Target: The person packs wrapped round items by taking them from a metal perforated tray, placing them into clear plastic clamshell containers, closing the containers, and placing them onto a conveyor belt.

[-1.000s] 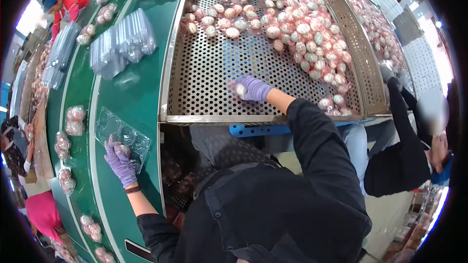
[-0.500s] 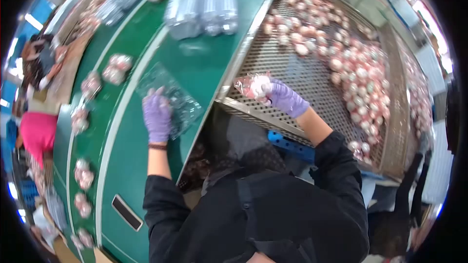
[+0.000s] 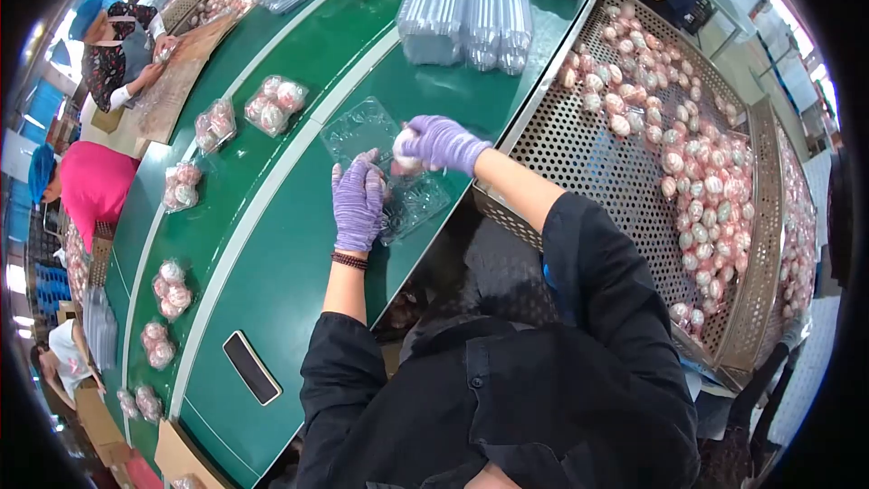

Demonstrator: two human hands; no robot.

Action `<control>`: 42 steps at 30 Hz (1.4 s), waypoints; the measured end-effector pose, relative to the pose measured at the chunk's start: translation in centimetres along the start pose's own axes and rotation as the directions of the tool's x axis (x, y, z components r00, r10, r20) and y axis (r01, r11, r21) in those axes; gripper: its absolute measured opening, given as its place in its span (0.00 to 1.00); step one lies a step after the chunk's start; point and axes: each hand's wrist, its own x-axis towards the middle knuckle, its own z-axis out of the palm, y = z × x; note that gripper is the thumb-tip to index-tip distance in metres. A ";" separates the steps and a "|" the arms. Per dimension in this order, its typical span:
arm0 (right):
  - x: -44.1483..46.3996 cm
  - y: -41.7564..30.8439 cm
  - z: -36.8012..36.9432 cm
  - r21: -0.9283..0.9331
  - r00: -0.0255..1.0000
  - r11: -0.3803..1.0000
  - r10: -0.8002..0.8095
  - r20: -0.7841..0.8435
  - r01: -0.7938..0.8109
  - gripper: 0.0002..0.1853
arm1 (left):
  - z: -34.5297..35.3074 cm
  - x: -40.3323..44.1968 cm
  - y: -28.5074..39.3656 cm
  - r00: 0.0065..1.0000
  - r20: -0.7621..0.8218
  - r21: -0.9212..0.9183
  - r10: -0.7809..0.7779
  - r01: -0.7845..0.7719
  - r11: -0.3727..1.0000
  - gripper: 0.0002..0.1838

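My right hand [image 3: 442, 143], in a purple striped glove, grips a white and red wrapped ball [image 3: 406, 147] over a clear plastic tray [image 3: 358, 131] on the green table. Beside it my left hand [image 3: 358, 201], gloved the same way, rests at the tray's near-left side, its fingers curled against a wrapped ball that shows only in part. The tray lies open, one half beyond the hands and the other [image 3: 418, 206] to their right.
A perforated metal bin [image 3: 566, 140] at the right holds many wrapped balls [image 3: 711, 208]. Stacked clear trays [image 3: 464, 27] lie beyond my hands. Filled packs [image 3: 274, 105] line the green belt [image 3: 299, 54]. A phone [image 3: 253, 368] lies near me. Co-workers stand opposite.
My right hand has come left from the metal bin to the clear tray, carrying a ball. My left hand is now closer to it. The head view has shifted.
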 end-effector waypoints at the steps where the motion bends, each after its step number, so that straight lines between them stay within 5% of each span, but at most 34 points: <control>1: -0.1 0.4 1.6 -0.401 0.914 0.878 -0.359 -0.188 0.263 0.19 | 0.3 0.0 -0.5 0.999 -0.006 0.033 0.035 -0.035 0.999 0.16; 6: -1.5 -0.3 3.2 -0.600 0.899 0.749 -0.424 -0.109 0.280 0.17 | 0.7 -0.1 -1.6 0.994 -0.034 0.119 0.106 -0.101 0.988 0.16; 11: -1.3 1.1 1.9 -0.548 0.904 0.756 -0.427 0.003 0.359 0.19 | 0.9 -1.0 -0.9 1.000 -0.003 0.031 0.002 -0.001 1.000 0.14; 14: -0.1 0.5 3.7 -0.552 0.875 0.743 -0.481 -0.049 0.378 0.10 | 1.8 -1.3 -0.4 0.990 -0.105 0.329 0.092 -0.053 0.943 0.11; 17: -0.4 0.1 5.2 -0.633 0.739 0.642 -0.654 -0.160 0.432 0.07 | 0.4 -1.0 1.1 0.975 0.020 0.472 0.220 -0.203 0.858 0.12; 18: -1.0 -0.2 5.3 -0.629 0.759 0.660 -0.630 -0.166 0.410 0.07 | -0.2 -0.9 1.1 0.969 0.054 0.281 0.239 -0.245 0.928 0.11; 19: -0.2 0.4 6.1 -0.622 0.773 0.674 -0.612 -0.169 0.398 0.08 | -1.0 -0.7 1.2 0.989 0.123 0.060 0.078 -0.086 0.994 0.09; 21: -1.0 0.3 6.2 -0.476 0.778 0.761 -0.588 -0.220 0.441 0.10 | -1.7 -0.2 -0.2 0.978 0.187 -0.013 0.095 -0.094 0.995 0.11; 22: -0.9 0.5 6.7 -0.458 0.773 0.783 -0.573 -0.271 0.420 0.11 | -1.8 0.0 0.4 0.968 0.236 -0.069 -0.079 0.098 0.993 0.14; 25: -0.4 0.7 7.5 -0.266 0.777 0.920 -0.388 -0.496 0.290 0.16 | 0.7 -0.1 0.0 0.996 0.075 -0.522 0.048 -0.002 0.853 0.21; 27: -2.0 1.9 7.6 -0.135 0.757 0.916 -0.391 -0.524 0.379 0.16 | 0.4 0.2 1.2 0.964 0.210 -0.285 0.166 -0.102 0.953 0.24; 28: -2.7 2.4 7.1 -0.015 0.845 0.924 -0.357 -0.397 0.383 0.22 | 0.0 0.1 2.4 0.953 0.278 -0.264 0.120 -0.044 0.963 0.20; 29: -4.1 3.0 6.9 -0.083 0.822 0.915 -0.393 -0.412 0.395 0.22 | -0.2 0.1 1.9 0.948 0.292 -0.263 0.125 -0.046 0.964 0.20; 31: -8.4 4.8 5.6 -0.149 0.723 0.863 -0.489 -0.488 0.483 0.18 | -0.9 0.6 0.2 0.878 0.344 0.201 0.333 -0.416 0.887 0.14; 33: -13.2 7.9 2.7 -0.278 0.725 0.906 -0.422 -0.545 0.319 0.17 | -0.3 0.0 0.7 0.927 0.248 0.153 0.282 -0.325 0.933 0.09; 34: -15.0 10.6 1.3 -0.461 0.671 0.874 -0.436 -0.600 0.155 0.14 | 0.1 -0.2 0.6 0.943 0.225 0.107 0.244 -0.273 0.956 0.07; 35: -17.7 13.3 -0.9 -0.505 0.577 0.845 -0.504 -0.643 0.174 0.10 | 0.1 -0.2 1.1 0.956 0.228 0.073 0.183 -0.205 0.976 0.06; 36: -19.6 16.4 -3.6 -0.549 0.880 0.826 -0.162 -0.446 -0.126 0.09 | 0.1 -0.2 1.5 0.968 0.213 0.061 0.129 -0.145 0.988 0.07; 38: -24.9 24.5 -6.0 -0.413 0.884 0.800 0.295 -0.363 -0.436 0.13 | 0.3 0.0 1.3 0.975 0.206 0.037 0.081 -0.090 0.995 0.07; 39: -28.5 26.1 -6.9 -0.496 0.813 0.645 0.429 -0.393 -0.581 0.12 | 0.4 -0.2 1.4 0.974 0.213 0.035 0.079 -0.089 0.995 0.07; 40: -32.4 25.7 -7.6 -0.591 0.769 0.510 0.532 -0.354 -0.625 0.10 | 0.3 -0.2 1.5 0.976 0.215 0.009 0.038 -0.041 0.999 0.07; 41: -35.1 26.6 -8.1 -0.820 0.779 0.399 0.621 -0.087 -0.410 0.10 | 0.1 -0.3 1.7 0.979 0.204 -0.013 -0.004 0.007 1.000 0.07; 42: -38.9 28.8 -7.0 -0.814 0.782 0.427 0.621 -0.052 -0.394 0.11 | 0.0 -0.7 2.4 0.981 0.190 0.047 0.050 -0.060 0.997 0.07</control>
